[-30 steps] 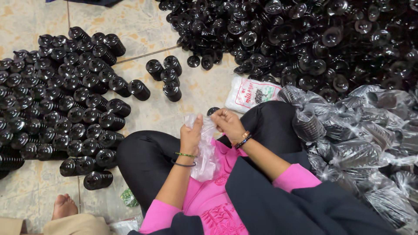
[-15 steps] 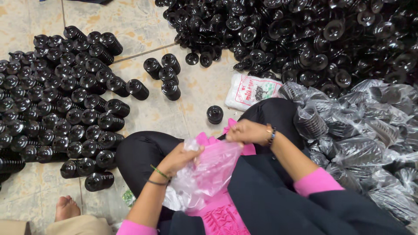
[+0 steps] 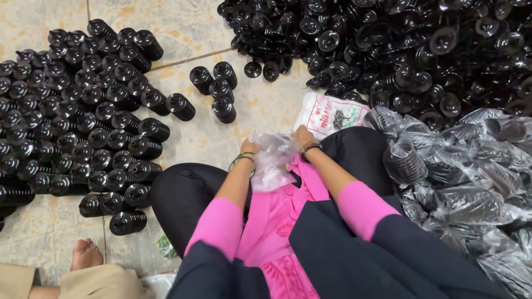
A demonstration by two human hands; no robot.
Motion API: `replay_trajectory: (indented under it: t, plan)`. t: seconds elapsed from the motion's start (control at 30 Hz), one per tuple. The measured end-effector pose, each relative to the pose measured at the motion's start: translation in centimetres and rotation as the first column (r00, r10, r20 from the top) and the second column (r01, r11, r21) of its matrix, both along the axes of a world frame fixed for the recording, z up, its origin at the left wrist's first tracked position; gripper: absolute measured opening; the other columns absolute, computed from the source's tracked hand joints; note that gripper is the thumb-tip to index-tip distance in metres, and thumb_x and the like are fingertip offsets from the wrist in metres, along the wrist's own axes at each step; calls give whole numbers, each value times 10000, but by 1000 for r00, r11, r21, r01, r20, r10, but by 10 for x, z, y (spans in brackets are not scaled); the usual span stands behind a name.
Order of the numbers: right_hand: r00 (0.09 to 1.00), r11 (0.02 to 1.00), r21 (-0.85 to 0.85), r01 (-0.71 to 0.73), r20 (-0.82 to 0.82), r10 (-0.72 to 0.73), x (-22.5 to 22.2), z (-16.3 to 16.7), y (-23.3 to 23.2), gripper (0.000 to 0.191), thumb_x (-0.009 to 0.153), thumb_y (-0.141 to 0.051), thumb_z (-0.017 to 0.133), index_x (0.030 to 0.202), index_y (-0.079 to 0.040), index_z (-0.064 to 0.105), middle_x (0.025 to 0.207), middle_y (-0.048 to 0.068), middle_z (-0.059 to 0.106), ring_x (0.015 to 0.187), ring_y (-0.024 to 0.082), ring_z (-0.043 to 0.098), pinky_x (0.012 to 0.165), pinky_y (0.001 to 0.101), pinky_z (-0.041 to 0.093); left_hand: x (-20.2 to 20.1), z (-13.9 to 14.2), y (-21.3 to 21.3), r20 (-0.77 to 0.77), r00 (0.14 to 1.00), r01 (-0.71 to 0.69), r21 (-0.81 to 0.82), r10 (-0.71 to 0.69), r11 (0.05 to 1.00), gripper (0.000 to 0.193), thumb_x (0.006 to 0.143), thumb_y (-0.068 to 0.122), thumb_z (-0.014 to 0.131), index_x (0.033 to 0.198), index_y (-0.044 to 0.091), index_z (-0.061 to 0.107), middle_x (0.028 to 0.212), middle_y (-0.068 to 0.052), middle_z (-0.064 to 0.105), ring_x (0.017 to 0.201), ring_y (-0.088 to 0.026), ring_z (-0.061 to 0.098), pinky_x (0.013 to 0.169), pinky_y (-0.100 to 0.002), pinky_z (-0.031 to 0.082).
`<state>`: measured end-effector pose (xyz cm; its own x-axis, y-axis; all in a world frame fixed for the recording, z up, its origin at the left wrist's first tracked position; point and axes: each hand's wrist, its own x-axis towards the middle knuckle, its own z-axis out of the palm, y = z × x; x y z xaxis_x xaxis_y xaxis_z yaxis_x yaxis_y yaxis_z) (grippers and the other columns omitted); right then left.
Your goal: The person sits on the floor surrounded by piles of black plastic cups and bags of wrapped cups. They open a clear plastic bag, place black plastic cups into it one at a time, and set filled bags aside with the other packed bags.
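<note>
- Hands: left hand and right hand, each grip clamped on a clear bag over the lap.
- Bare tiled floor ahead, hemmed by black stacks, a loose pile and bagged stacks.

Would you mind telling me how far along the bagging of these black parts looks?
Done: filled clear bags are piled at the right. In hand: left hand and right hand hold a clear plastic bag. Left: stacked rows and a loose heap remain unbagged.
</note>
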<state>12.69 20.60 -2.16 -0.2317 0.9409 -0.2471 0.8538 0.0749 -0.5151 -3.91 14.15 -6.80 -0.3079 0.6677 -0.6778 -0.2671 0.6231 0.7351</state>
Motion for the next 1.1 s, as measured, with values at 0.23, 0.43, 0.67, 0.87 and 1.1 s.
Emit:
replay_trajectory:
  t: [0.23,0.43,0.67,0.87,1.1]
  plan:
    - [237,516,-457,-724,538,809,-22,8,4,366,944,-423,629,1115,-125,754,1128,99,748,1044,287,703,891,414,555,16,-16,-5,-654,710,263,-98,-261,960,216,814,203,694,935,26,670,913,-248,714,873,-395,687,739,-472,536]
    - [715,790,-314,-527,338,611,-25,5,3,267,896,-260,674,1079,-68,701,1033,136,728,944,294,703,830,397,564,11,-16,4,-546,837,65,117,9,991,215,937,209,628,943,11,712,895,-207,710,815,-362,659,728,-469,521]
    - [832,964,146,-224,-486,267,-16,3,-1,149,955,-86,647,1084,-26,691,972,107,722,879,203,682,805,311,555,0,4,21,-32,978,-164,492,206,855,238,983,231,683,1028,-3,675,862,-54,671,741,-187,587,688,-399,482]
    - [454,947,-186,-263,-890,-49,12,36,2,157,998,-60,615,1136,-13,676,1001,18,710,896,96,671,812,257,570,-21,53,-11,-8,958,212,688,-285,694,218,1016,232,655,1064,27,714,1007,6,698,956,-95,608,879,-307,495]
    - [650,934,-22,-355,-724,230,78,56,6,163,994,-107,636,1101,-13,715,966,2,712,882,40,642,781,230,540,-47,78,-59,-684,720,647,598,-120,473,186,891,170,769,994,16,765,1041,-63,697,985,-157,645,855,-307,529]
